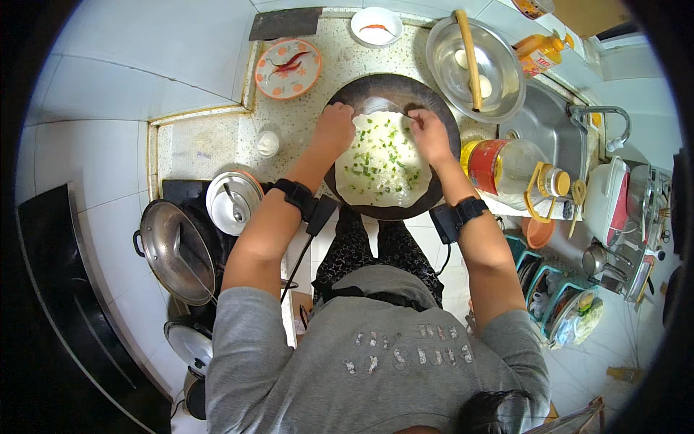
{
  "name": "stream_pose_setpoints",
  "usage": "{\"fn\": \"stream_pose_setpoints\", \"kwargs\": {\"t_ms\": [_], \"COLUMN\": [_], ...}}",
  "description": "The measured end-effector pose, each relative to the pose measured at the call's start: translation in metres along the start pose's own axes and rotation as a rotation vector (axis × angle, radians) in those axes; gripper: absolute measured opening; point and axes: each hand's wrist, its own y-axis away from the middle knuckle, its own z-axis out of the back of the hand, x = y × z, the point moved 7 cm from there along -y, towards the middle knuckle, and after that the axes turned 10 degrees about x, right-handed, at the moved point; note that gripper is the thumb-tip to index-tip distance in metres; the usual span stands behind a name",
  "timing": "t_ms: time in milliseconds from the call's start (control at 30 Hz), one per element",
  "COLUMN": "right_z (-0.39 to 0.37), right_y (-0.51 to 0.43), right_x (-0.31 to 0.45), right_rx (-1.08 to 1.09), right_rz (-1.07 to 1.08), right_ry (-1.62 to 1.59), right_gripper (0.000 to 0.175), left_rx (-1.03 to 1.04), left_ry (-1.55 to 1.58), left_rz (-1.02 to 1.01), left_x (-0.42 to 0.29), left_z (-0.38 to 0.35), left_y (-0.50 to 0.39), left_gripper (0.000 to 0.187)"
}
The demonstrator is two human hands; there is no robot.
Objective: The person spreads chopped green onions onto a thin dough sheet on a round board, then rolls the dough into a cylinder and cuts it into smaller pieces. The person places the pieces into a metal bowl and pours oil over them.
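Observation:
A thin round sheet of dough [379, 179], sprinkled with chopped green scallion and with a shiny surface, lies on a dark round board [368, 89]. At the sheet's far left edge, my left hand [337, 127] has its fingers bent onto the rim. My right hand [431, 135] pinches the far right edge between thumb and fingers. The dough between the two hands looks slightly drawn up and curved. My fingertips are partly hidden by the hands themselves.
A steel basin [434, 59] with dough balls and a rolling pin [469, 59] stands back right. Near the sink [558, 125] lies a large oil bottle [509, 168]. A plate of chillies [265, 84], a small white cup [268, 144], stacked bowls [217, 200] and a wok [162, 244] are leftward.

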Motion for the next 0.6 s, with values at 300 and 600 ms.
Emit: {"fn": "stream_pose_setpoints", "kwargs": {"t_ms": [300, 600], "right_z": [-0.018, -0.015], "right_y": [-0.026, -0.026], "right_x": [0.009, 0.007], "right_rx": [0.122, 0.188], "right_rz": [0.005, 0.041], "right_ry": [0.279, -0.053], "right_gripper": [0.016, 0.012], "left_rx": [0.328, 0.223], "left_ry": [0.128, 0.521], "left_rz": [0.111, 0.056], "left_x": [0.038, 0.021], "left_z": [-0.032, -0.017], "left_y": [-0.026, -0.021], "left_gripper": [0.022, 0.013]}}
